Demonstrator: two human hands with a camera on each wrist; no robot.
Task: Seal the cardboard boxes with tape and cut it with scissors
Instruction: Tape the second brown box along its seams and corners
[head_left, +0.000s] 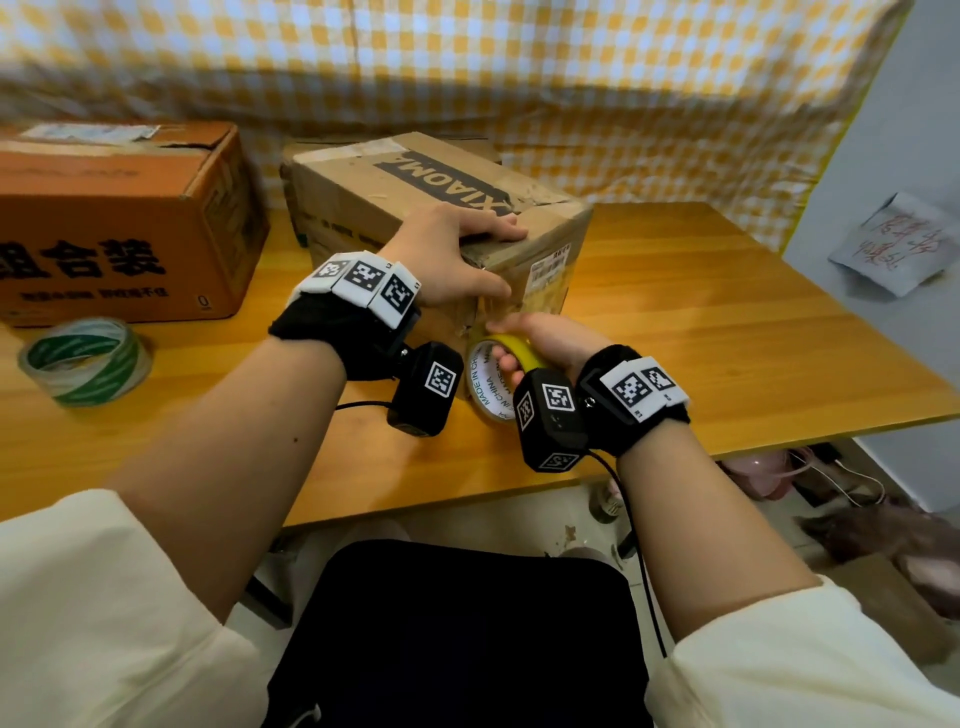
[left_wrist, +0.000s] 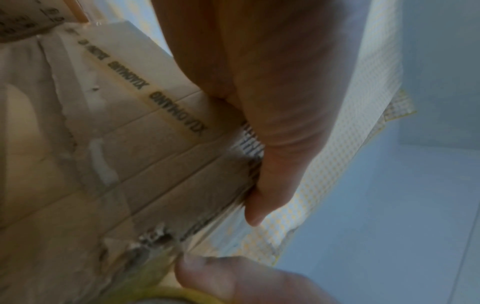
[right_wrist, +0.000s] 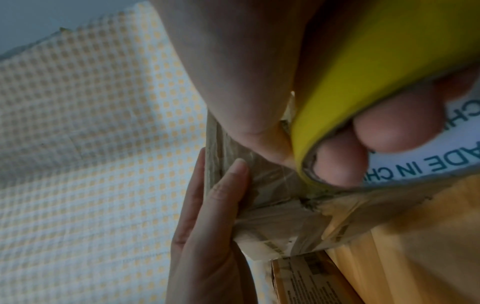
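Far left of the wooden table (head_left: 701, 332): orange cardboard box with black printed characters (head_left: 119, 223), flaps down. Just near of it, a green-and-white roll of clear tape (head_left: 85, 361) lies flat on the table.

Centre: brown corrugated cardboard box with a black "XIAOMI" strip (head_left: 415, 192), worn and torn at its near right corner, a white printed label on its near face.

Left hand (head_left: 447, 249) lies on the near edge of this box's top. Fingers straight and close together, flat along the top; thumb down on the near face, pressing tape against the cardboard. In the right wrist view the left hand's fingers (right_wrist: 221, 197) lie straight over the box edge.

Right hand (head_left: 550, 340), just near and right of the left, grips a yellow roll of packing tape with a white "MADE IN CHINA" core (head_left: 493, 374). Fingers curled through the core, thumb over the outer yellow band. The roll stands on edge against the box's near face, close to the torn corner. Clear tape runs between roll and box.

Scissors: not seen in any view.

Behind: yellow-and-white checked cloth (head_left: 467, 67).
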